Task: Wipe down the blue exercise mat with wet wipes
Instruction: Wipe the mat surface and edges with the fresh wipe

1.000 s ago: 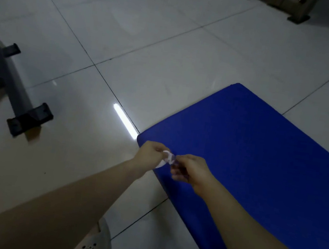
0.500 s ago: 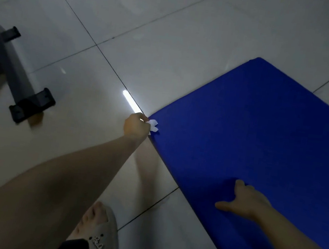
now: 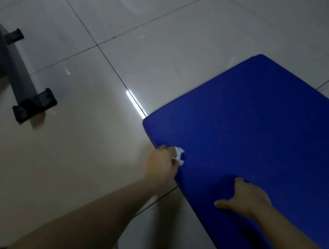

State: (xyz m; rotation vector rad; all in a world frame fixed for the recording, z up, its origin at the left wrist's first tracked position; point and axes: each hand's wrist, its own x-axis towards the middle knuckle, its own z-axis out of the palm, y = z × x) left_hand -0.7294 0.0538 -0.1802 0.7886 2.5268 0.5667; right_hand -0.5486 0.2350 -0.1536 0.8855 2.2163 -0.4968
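Far-left floor: a grey bar (image 3: 15, 67) with black end caps lies flat on the tiles, well apart from the mat.
Floor (image 3: 74, 164): pale glossy tiles crossed by thin dark grout lines, dimly lit.
Light streak (image 3: 135, 103): a bright white reflection runs along a grout line and ends just beside the mat's nearest left corner.
Left hand (image 3: 162, 163): reaches in from the lower left on a bare forearm. Its fingers are curled tight round the wipe, and the knuckles sit at the mat's left edge.
Wet wipe (image 3: 180, 155): a small, crumpled white wad pokes out past the left hand's fingers and touches the mat's surface just inside the edge.
Blue exercise mat (image 3: 263, 127): deep blue, it lies flat on the floor at a slant across the right half of the view. One rounded corner is near the streak, another is further up, and the right side runs out of view.
Right hand (image 3: 248, 198): rests palm down on the mat near its lower-left edge, with the thumb stretched out to the left. It holds nothing, and the fingertips are hard to make out.
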